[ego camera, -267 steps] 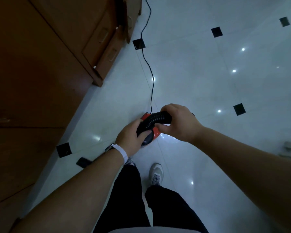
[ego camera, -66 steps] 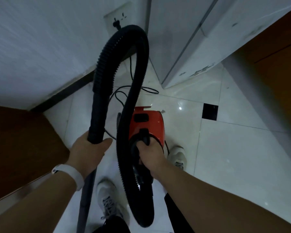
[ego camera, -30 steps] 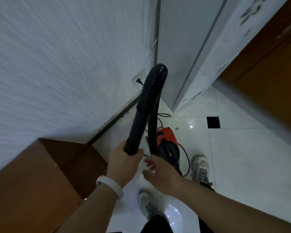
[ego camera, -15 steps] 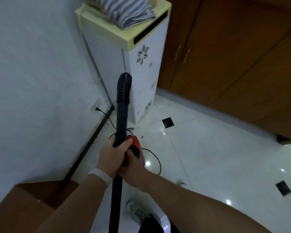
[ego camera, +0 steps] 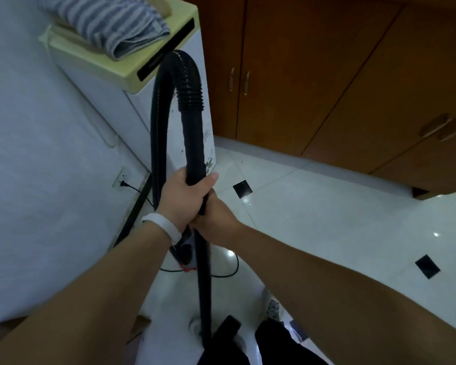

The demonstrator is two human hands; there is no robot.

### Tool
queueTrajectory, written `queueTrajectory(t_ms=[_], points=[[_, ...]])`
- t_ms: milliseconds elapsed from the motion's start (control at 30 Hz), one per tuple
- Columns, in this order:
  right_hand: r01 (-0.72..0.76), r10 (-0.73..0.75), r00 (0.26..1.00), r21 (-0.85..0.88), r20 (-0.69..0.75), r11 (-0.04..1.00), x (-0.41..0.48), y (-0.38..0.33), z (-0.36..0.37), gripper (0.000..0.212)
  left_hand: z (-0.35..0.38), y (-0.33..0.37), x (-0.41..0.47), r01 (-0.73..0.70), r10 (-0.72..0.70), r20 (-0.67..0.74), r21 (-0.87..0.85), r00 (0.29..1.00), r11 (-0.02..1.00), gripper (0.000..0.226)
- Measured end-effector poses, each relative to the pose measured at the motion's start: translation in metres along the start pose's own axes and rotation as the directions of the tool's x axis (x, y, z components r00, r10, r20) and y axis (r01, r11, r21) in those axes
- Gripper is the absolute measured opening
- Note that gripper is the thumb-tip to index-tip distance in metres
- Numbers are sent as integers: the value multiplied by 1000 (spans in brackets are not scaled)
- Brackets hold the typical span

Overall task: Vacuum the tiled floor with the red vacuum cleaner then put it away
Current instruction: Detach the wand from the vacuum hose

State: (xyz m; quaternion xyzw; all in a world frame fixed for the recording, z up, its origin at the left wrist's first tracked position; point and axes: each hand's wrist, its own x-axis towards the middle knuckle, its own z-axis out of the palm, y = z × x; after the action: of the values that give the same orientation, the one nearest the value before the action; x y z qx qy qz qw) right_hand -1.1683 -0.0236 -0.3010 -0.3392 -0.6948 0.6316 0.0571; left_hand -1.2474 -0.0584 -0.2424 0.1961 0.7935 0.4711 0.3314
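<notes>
The left hand (ego camera: 184,198) has its fingers and thumb wrapped tight round the black tube (ego camera: 203,285). The right hand (ego camera: 217,219) is pressed to the tube just under it, but its fingers are hidden, so I cannot tell how they lie. The vacuum (ego camera: 185,255) sits on the floor (ego camera: 327,233) at the edge by the wall, mostly hidden behind the wrists. Its hose (ego camera: 179,72) loops up high in front of the cabinet (ego camera: 166,67). The cord (ego camera: 225,274) lies in a loose curl on the floor beside the vacuum and looks plugged into the socket (ego camera: 120,180). I think a foot could catch that curl and trip. A hard pull on the tube might tug the vacuum over or yank the plug out. The tall hose could also bump the cabinet and the cloth (ego camera: 108,25) on top. A second ago the right hand was open and off the tube; now it is on it. Before that, it was holding the vacuum by its handle. The hose loop now bends over wider than half a second ago.
</notes>
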Motion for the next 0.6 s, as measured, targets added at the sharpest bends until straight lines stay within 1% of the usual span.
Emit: queueTrajectory(t_ms=[100, 200, 233, 267, 333, 400, 500, 600], points=[[11, -9, 996, -19, 84, 1000, -1, 7, -24, 60, 19, 6, -8, 22, -23, -22, -16, 1000, 1000, 24], [42, -31, 989, -70, 147, 997, -5, 17, -45, 53, 38, 12, -19, 25, -25, 2, 28, 1000, 999, 28], [58, -44, 985, -82, 165, 995, -8, 20, -52, 52, 43, 15, -22, 21, -21, 2, 49, 1000, 999, 30], [59, -45, 985, -82, 168, 995, -11, 23, -59, 56, 47, 18, -24, 10, -10, -3, 87, 1000, 996, 32], [56, -43, 987, -76, 156, 996, -14, 29, -73, 58, 54, 24, -27, -7, 9, -5, 177, 1000, 984, 30], [61, -40, 987, -133, 156, 989, -17, 34, -89, 57, 58, 28, -28, 4, -4, -1, 243, 1000, 970, 28], [83, -50, 986, -210, 157, 974, -22, 47, -110, 48, 66, 30, -32, 23, -26, 10, 256, 1000, 966, 27], [61, -18, 981, -222, 193, 973, -22, 56, -127, 36, 76, 31, -38, 36, -42, 19, 262, 999, 964, 24]])
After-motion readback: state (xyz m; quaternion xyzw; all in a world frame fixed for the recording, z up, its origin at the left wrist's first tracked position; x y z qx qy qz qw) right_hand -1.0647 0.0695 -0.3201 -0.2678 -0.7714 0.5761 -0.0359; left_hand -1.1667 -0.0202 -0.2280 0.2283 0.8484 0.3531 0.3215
